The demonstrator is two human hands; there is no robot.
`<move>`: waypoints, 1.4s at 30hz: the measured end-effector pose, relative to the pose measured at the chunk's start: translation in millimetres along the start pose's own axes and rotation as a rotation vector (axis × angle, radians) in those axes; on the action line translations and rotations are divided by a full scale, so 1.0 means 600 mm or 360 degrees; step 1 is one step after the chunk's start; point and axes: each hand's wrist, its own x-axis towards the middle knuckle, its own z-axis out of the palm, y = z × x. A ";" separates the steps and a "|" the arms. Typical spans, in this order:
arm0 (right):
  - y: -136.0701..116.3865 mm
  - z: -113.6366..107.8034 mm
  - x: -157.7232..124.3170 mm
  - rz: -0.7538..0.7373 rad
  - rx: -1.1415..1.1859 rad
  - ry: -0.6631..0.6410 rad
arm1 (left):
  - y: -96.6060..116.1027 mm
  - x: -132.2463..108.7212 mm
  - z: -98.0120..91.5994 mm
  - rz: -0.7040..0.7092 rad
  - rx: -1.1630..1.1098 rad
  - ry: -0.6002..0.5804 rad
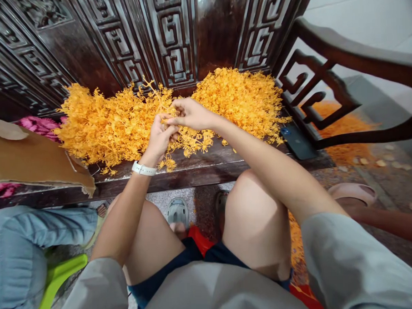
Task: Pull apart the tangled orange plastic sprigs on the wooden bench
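Observation:
Two heaps of small orange-yellow branched plastic pieces lie on a dark wooden bench: a wide left heap [112, 124] and a right heap [239, 100]. My left hand [162, 136], with a white band at the wrist, is closed around part of an orange branched piece [155, 93] whose stem rises above the fingers. My right hand [189, 114] meets it from the right, its fingers pinched on the same piece. Both hands are close together in front of the gap between the heaps. A small orange cluster [167, 164] hangs or lies just below my left hand.
A cardboard box [35, 153] stands at the left, with pink material [43, 127] behind it. A dark phone [298, 142] lies near the carved armrest [359, 61]. Another person's jeans-clad leg [48, 225] is at lower left, beside a green stool [59, 281].

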 end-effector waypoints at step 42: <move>-0.021 0.057 0.010 0.0389 0.0753 0.0228 | 0.012 -0.004 -0.003 -0.0037 -0.0433 -0.0322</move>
